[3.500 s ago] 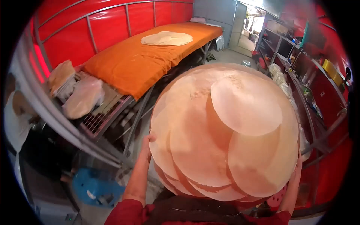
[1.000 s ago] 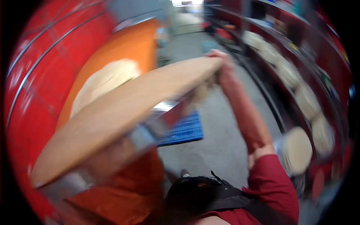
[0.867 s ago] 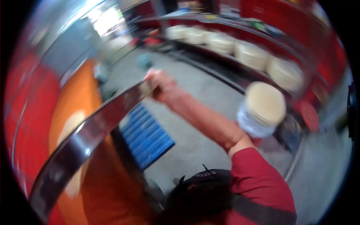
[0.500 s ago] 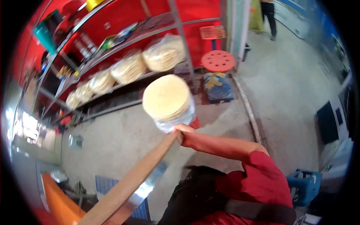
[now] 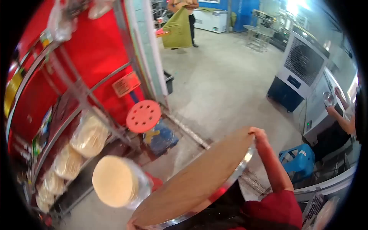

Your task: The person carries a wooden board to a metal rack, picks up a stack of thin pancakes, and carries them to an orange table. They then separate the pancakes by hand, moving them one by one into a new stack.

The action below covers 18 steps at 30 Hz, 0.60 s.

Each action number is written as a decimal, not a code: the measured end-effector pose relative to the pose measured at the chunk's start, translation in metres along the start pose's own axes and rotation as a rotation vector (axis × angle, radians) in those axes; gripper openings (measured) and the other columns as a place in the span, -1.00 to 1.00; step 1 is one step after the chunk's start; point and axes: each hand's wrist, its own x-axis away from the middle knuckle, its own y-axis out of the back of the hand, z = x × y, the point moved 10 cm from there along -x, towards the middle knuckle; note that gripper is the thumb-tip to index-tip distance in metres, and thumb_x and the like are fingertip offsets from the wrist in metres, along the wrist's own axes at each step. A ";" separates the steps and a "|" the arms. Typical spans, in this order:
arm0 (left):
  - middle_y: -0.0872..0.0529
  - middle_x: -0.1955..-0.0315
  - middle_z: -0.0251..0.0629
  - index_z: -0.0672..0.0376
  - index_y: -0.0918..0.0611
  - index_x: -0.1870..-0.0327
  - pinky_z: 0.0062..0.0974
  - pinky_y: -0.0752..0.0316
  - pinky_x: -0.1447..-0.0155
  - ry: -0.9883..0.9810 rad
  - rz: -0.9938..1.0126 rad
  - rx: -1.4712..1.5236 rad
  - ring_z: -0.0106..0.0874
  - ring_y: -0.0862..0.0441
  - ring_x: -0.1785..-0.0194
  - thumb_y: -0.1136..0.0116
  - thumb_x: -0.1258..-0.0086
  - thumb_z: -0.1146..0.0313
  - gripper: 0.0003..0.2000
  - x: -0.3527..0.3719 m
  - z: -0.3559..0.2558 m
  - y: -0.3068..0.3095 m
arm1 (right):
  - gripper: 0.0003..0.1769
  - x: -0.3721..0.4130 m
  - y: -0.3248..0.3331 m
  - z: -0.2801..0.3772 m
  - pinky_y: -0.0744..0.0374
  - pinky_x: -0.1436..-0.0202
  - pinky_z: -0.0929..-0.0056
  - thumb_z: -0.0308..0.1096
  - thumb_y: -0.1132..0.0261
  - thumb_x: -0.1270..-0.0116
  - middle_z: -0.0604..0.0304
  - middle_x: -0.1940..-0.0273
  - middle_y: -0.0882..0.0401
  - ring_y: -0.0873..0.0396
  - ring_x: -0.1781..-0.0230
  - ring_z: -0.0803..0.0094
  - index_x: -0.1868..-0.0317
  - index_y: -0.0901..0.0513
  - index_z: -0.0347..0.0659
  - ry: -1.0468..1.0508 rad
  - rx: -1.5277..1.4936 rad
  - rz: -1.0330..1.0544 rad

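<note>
Both hands hold the round board, which is tilted in front of the body, its brown wooden face bare and a shiny metal band round its side. The right hand has its grip clenched on the upper right edge. The left hand, mostly cut off at the bottom of the view, grasps the opposite edge at the lower left. Near the left side of the board stands a stack of thin round sheets, with a clear plastic bag around it. Farther left, more bagged stacks line a low shelf. Past the board are a red round seat with holes and a blue scale. A blue stool stands to the right of the right forearm, near another person at the far right
</note>
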 end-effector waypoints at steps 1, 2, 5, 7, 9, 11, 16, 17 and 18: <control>-0.52 0.30 -0.27 0.19 -0.40 0.00 -0.56 -0.40 0.22 -0.036 0.071 -0.113 -0.46 -0.46 0.31 -0.09 -0.13 0.12 -0.54 -0.031 -0.011 -0.030 | -0.93 -0.003 0.034 -0.072 -0.40 0.51 0.51 -0.45 -0.12 0.10 0.22 0.56 -0.45 -0.43 0.60 0.45 0.60 -0.50 -0.28 -0.541 -0.327 -0.179; -0.52 0.30 -0.27 0.19 -0.40 -0.01 -0.56 -0.40 0.22 -0.080 0.146 -0.196 -0.47 -0.46 0.31 -0.09 -0.13 0.12 -0.53 -0.062 -0.025 -0.064 | -0.86 -0.022 0.061 -0.088 -0.42 0.43 0.49 -0.39 -0.10 0.02 0.20 0.49 -0.50 -0.46 0.51 0.45 0.52 -0.53 -0.30 -0.464 -0.392 -0.140; -0.53 0.36 -0.28 0.27 -0.44 0.07 -0.58 -0.38 0.24 -0.062 0.475 0.126 -0.48 -0.47 0.34 -0.14 -0.08 0.13 -0.54 -0.072 -0.141 -0.201 | -0.83 -0.064 0.133 -0.113 -0.45 0.37 0.49 -0.37 -0.13 0.00 0.15 0.48 -0.53 -0.49 0.46 0.41 0.49 -0.55 -0.33 -0.478 -0.399 -0.310; -0.53 0.37 -0.27 0.30 -0.45 0.12 -0.56 -0.37 0.23 0.039 0.497 0.347 -0.46 -0.47 0.32 -0.15 -0.06 0.16 -0.56 -0.117 -0.163 -0.259 | -0.85 -0.093 0.186 -0.146 -0.44 0.40 0.51 -0.40 -0.16 0.04 0.15 0.51 -0.52 -0.49 0.49 0.41 0.51 -0.55 -0.33 -0.524 -0.383 -0.501; -0.53 0.35 -0.26 0.30 -0.46 0.12 -0.53 -0.37 0.19 0.094 0.432 0.347 -0.43 -0.47 0.29 -0.13 -0.05 0.20 -0.58 -0.145 -0.201 -0.310 | -0.89 -0.128 0.213 -0.153 -0.44 0.46 0.48 -0.46 -0.18 0.09 0.15 0.53 -0.50 -0.48 0.53 0.40 0.54 -0.54 -0.35 -0.579 -0.442 -0.533; -0.54 0.33 -0.24 0.29 -0.46 0.13 -0.50 -0.37 0.16 0.134 0.361 0.371 -0.40 -0.47 0.26 -0.11 -0.04 0.23 -0.60 -0.168 -0.226 -0.348 | -0.90 -0.167 0.233 -0.166 -0.43 0.48 0.47 -0.47 -0.17 0.10 0.14 0.53 -0.50 -0.48 0.55 0.39 0.54 -0.54 -0.36 -0.612 -0.468 -0.557; -0.55 0.27 -0.21 0.28 -0.47 0.14 -0.42 -0.37 0.08 0.196 0.210 0.443 -0.34 -0.48 0.19 -0.06 -0.02 0.32 -0.64 -0.239 -0.273 -0.420 | -0.91 -0.268 0.247 -0.195 -0.42 0.51 0.45 -0.49 -0.17 0.12 0.15 0.55 -0.49 -0.47 0.57 0.39 0.57 -0.54 -0.36 -0.566 -0.478 -0.627; -0.55 0.25 -0.20 0.28 -0.47 0.15 -0.41 -0.37 0.06 0.210 0.189 0.458 -0.32 -0.48 0.17 -0.04 -0.01 0.33 -0.65 -0.257 -0.281 -0.435 | -0.92 -0.293 0.249 -0.208 -0.41 0.52 0.46 -0.50 -0.17 0.12 0.15 0.55 -0.48 -0.46 0.58 0.39 0.58 -0.53 -0.36 -0.556 -0.483 -0.630; -0.55 0.24 -0.19 0.28 -0.48 0.15 -0.39 -0.37 0.05 0.225 0.169 0.472 -0.31 -0.48 0.15 -0.03 -0.01 0.35 -0.66 -0.276 -0.290 -0.451 | -0.93 -0.315 0.248 -0.218 -0.40 0.55 0.46 -0.52 -0.17 0.15 0.15 0.57 -0.47 -0.45 0.60 0.38 0.60 -0.52 -0.38 -0.572 -0.483 -0.653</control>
